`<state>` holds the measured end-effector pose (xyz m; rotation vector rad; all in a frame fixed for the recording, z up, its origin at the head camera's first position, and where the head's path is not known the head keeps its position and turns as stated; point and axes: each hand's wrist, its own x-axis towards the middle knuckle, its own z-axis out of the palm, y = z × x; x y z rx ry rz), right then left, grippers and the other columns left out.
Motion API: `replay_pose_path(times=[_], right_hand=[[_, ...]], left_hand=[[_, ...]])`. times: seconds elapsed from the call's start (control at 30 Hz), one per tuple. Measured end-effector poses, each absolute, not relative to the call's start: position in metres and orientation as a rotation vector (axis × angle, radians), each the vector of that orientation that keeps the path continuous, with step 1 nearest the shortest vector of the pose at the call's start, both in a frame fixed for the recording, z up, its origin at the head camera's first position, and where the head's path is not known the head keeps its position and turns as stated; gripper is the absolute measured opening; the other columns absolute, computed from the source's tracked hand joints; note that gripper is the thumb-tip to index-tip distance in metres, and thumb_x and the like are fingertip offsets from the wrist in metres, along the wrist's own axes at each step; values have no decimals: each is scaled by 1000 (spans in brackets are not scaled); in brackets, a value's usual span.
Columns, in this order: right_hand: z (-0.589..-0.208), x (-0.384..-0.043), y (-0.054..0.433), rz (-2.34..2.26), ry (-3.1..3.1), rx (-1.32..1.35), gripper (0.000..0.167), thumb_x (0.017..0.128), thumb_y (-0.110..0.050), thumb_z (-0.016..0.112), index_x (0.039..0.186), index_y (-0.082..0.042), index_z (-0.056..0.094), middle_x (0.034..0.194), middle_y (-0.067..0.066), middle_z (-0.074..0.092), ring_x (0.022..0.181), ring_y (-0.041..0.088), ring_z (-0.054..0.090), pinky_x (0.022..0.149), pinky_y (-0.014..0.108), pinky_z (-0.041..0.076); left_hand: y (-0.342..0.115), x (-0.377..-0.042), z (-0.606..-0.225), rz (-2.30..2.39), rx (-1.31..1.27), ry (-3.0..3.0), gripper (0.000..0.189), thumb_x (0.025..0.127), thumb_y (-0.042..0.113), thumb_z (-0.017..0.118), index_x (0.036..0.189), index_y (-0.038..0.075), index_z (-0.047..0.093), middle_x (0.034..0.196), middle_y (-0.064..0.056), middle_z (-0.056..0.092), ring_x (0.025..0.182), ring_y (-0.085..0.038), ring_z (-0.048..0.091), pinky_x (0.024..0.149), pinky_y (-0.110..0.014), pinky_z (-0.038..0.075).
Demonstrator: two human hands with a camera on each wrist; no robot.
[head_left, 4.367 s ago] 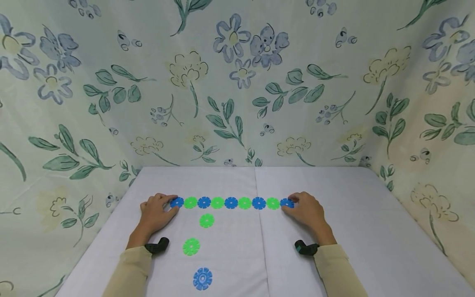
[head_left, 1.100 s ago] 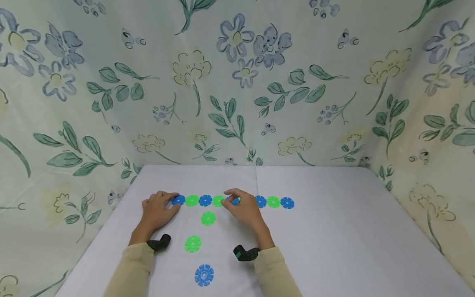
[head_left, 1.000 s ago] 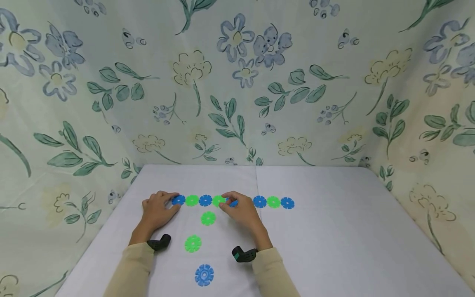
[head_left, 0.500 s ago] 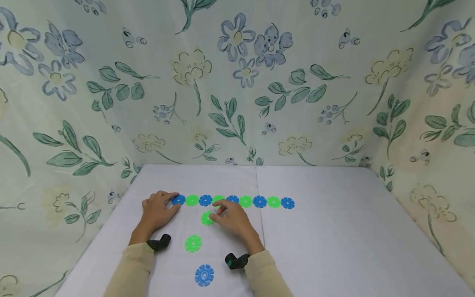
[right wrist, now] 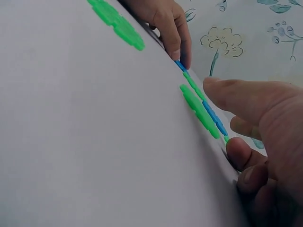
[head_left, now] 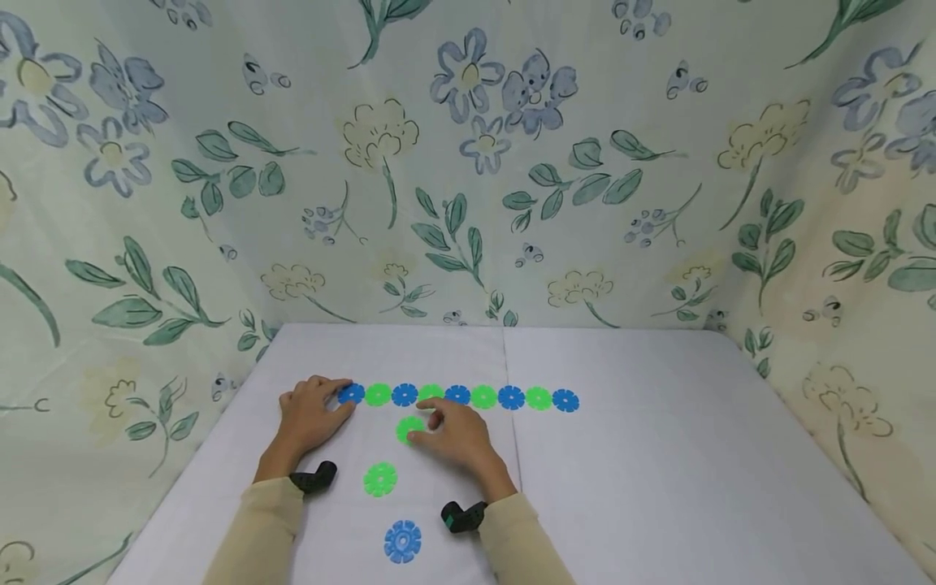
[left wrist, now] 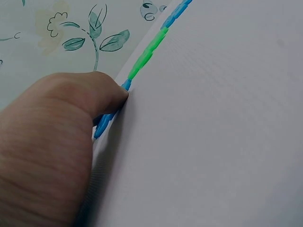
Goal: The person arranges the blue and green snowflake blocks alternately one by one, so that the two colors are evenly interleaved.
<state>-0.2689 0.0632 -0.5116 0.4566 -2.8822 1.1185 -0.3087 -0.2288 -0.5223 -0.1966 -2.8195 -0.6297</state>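
Observation:
Blue and green notched plastic discs alternate in a straight row across the white table. At the row's left end my left hand (head_left: 310, 416) pinches the blue disc (head_left: 352, 394) between thumb and fingers; in the left wrist view the thumb covers part of that blue disc (left wrist: 102, 126). Just below the row lies a loose green disc (head_left: 405, 427). My right hand (head_left: 459, 435) is over its right side, thumb and index finger spread apart. The right wrist view shows the green disc (right wrist: 199, 111) flat on the table, with nothing between those fingers.
Nearer the front lie a second loose green disc (head_left: 380, 479) and a loose blue disc (head_left: 403, 542). The row ends at the right with a blue disc (head_left: 566, 400). A floral cloth (head_left: 468, 244) hangs behind the white table (head_left: 658, 455).
My right hand has left the blue disc at the row's right end, moved left along the row, then come down to the loose green disc. My left hand stays on its disc.

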Motion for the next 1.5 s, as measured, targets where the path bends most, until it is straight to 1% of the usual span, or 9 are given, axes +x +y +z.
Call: replay_pose_path(times=[0.17, 0.43, 0.6, 1.1, 1.5], right_hand=[[-510, -265, 62, 982, -2913, 432, 59, 77, -61, 77, 129, -36, 66, 82, -14, 55, 69, 6, 49, 60, 26, 37], [-509, -260, 56, 865, -2942, 412, 62, 74, -61, 80, 128, -35, 67, 83, -13, 51, 69, 5, 46, 59, 25, 35], [-508, -260, 53, 833, -2932, 425, 58, 75, -60, 79, 126, -34, 68, 82, -12, 51, 70, 6, 46, 60, 24, 35], [-510, -260, 54, 901, -2928, 387, 52, 75, -57, 81, 121, -33, 71, 82, -13, 53, 71, 6, 48, 61, 26, 37], [-508, -261, 54, 946, -2916, 372, 46, 75, -52, 83, 116, -32, 74, 86, -15, 60, 74, 5, 51, 64, 26, 39]], left_hand=[[-224, -312, -523, -622, -199, -2826, 48, 92, 44, 66, 134, 24, 64, 126, -16, 60, 118, -39, 50, 95, -62, 25], [-229, -310, -525, -612, -209, -2829, 49, 92, 44, 66, 135, 22, 63, 126, -17, 60, 117, -41, 50, 94, -64, 25], [-232, -309, -524, -602, -209, -2822, 49, 92, 43, 66, 136, 20, 62, 128, -19, 58, 118, -42, 49, 94, -65, 25], [-231, -311, -527, -610, -198, -2828, 49, 91, 43, 67, 135, 21, 63, 125, -16, 59, 117, -39, 50, 95, -63, 24], [-230, -311, -527, -621, -192, -2817, 49, 91, 44, 66, 134, 22, 64, 122, -14, 60, 115, -37, 50, 94, -62, 24]])
